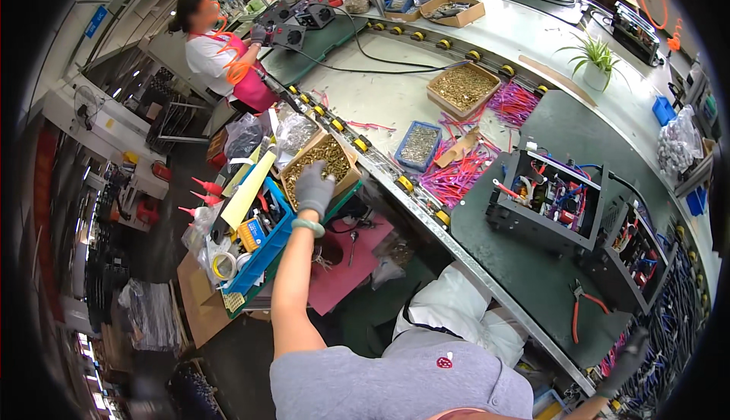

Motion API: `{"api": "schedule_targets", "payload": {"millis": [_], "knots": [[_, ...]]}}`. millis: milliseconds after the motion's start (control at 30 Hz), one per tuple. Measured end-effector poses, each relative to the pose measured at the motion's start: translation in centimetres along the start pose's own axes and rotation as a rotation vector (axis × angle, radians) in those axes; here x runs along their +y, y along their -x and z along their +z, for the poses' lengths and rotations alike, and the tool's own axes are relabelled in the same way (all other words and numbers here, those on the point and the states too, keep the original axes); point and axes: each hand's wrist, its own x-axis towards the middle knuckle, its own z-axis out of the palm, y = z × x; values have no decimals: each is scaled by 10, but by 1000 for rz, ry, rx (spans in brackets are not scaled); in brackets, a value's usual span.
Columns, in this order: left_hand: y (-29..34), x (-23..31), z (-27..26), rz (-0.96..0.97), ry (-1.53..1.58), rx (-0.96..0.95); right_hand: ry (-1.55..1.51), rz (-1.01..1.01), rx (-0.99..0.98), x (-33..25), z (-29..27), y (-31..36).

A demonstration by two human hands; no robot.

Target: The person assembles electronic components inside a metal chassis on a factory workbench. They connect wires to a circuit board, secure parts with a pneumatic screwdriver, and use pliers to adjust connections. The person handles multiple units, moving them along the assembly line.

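Observation:
My left hand (pixel 314 190), in a grey glove with a pale green bangle at the wrist, reaches over a cardboard box of small brass-coloured parts (pixel 333 154). Its fingers look stretched out and touch or hover just above the parts; the tips are hard to make out. Far to the lower right, my right hand (pixel 628 355), in a dark glove, is beside a thick bundle of black cables (pixel 673 336). Its fingers are blurred against them. Red-handled pliers (pixel 582 310) lie on the dark green mat (pixel 525 291) near it.
Two open metal casings (pixel 555 199) with wired electronics stand on the mat. Behind the roller rail lie a blue tray of small metal parts (pixel 418 144), pink-purple wires (pixel 464 176) and another brass-parts box (pixel 462 89). A blue bin (pixel 262 241) holds tape and bottles. Another person (pixel 228 62) works far left.

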Motion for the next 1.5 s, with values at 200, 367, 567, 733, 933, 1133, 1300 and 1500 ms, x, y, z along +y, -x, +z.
{"api": "schedule_targets", "payload": {"millis": [200, 367, 567, 733, 933, 1133, 1300, 1500], "knots": [[-43, -36, 17, 37, -250, -403, 334, -642, 275, -26, -11, -163], [-70, -25, 29, 175, -198, -423, 619, -474, -52, -23, 25, -177], [-98, -61, 83, 409, 185, -565, 367, -526, 76, -113, -4, -43], [-72, 57, 82, 441, 518, -561, 488, -494, 459, -109, -106, 38], [-34, 189, 40, 504, 700, -577, 606, -112, 841, -68, -211, 114], [-23, 241, 15, 496, 883, -669, 1020, 617, 200, 56, -253, 130], [-18, 262, 3, 430, 1041, -754, 1059, 384, 667, 88, -234, 140], [-15, 277, -12, 353, 1195, -846, 772, -115, 972, 4, -198, 152]]}}
